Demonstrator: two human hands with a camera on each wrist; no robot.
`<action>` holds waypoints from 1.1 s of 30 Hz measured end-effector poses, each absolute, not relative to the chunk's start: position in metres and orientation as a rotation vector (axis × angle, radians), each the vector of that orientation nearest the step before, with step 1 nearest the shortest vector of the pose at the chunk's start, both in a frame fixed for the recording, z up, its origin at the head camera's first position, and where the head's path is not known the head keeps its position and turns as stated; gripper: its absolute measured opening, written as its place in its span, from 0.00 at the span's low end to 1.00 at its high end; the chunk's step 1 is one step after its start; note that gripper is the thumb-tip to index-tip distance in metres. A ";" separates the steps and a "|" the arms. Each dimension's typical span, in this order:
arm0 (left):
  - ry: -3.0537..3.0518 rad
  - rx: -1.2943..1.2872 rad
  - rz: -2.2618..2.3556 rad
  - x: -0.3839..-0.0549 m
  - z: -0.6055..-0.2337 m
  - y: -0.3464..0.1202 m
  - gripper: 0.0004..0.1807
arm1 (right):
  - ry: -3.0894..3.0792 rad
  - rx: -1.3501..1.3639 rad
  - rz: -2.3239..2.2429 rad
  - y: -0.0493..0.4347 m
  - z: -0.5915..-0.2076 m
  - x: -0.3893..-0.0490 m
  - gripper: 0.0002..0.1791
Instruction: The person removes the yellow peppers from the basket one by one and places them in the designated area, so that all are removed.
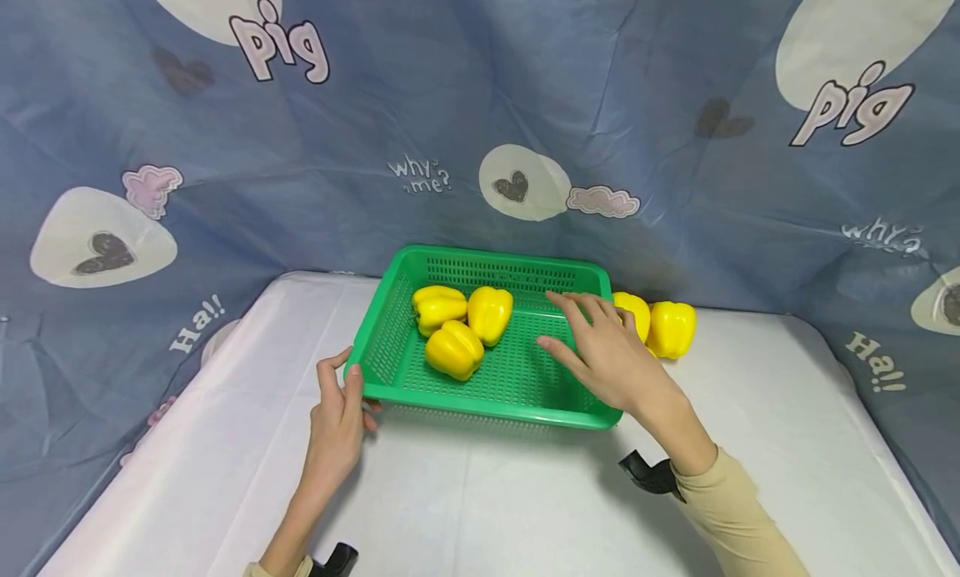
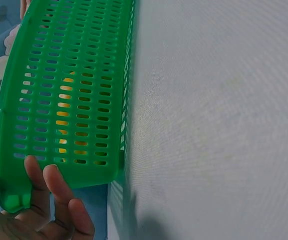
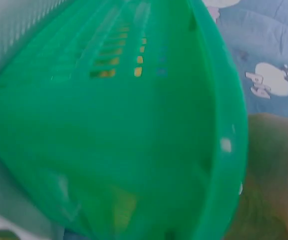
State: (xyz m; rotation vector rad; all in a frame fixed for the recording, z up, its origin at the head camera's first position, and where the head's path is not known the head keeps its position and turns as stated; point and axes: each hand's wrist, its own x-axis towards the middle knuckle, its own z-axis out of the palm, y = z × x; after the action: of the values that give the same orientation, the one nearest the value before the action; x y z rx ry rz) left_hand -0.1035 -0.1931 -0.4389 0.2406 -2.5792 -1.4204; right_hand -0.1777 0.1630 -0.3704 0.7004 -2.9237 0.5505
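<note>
A green plastic basket (image 1: 487, 410) with slotted walls holds three yellow bell peppers: one at the back left (image 1: 438, 308), one beside it (image 1: 491, 314) and one in front (image 1: 454, 350). My left hand (image 1: 337, 431) grips the basket's front left corner, thumb on the rim and fingers against the outer wall; the left wrist view shows those fingers (image 2: 59, 187) under the corner. Over the basket's right side hovers my right hand (image 1: 611, 356), fingers spread and nothing held. In the right wrist view the basket wall (image 3: 134, 115) is blurred and hides most of that hand.
Just outside the basket's right end, more yellow bell peppers (image 1: 672, 329) stand on the white-covered table (image 1: 787, 427), partly hidden by my right hand. A blue printed cloth (image 1: 465, 93) hangs behind the table.
</note>
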 end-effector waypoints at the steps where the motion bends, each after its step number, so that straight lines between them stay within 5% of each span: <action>1: -2.579 0.240 -1.420 -0.104 -0.439 -0.193 0.27 | -2.924 0.708 0.552 0.160 -0.371 -0.177 0.39; 33: -2.583 0.250 -1.427 -0.103 -0.438 -0.191 0.27 | -2.973 0.897 0.476 0.081 -0.378 -0.181 0.37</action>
State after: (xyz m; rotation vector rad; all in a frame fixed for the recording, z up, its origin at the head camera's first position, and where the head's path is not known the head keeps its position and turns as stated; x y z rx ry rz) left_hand -0.1034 -0.1911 -0.4378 0.2499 -2.5833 -1.4266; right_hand -0.1815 0.0809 -0.3777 0.8971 -2.9729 0.4760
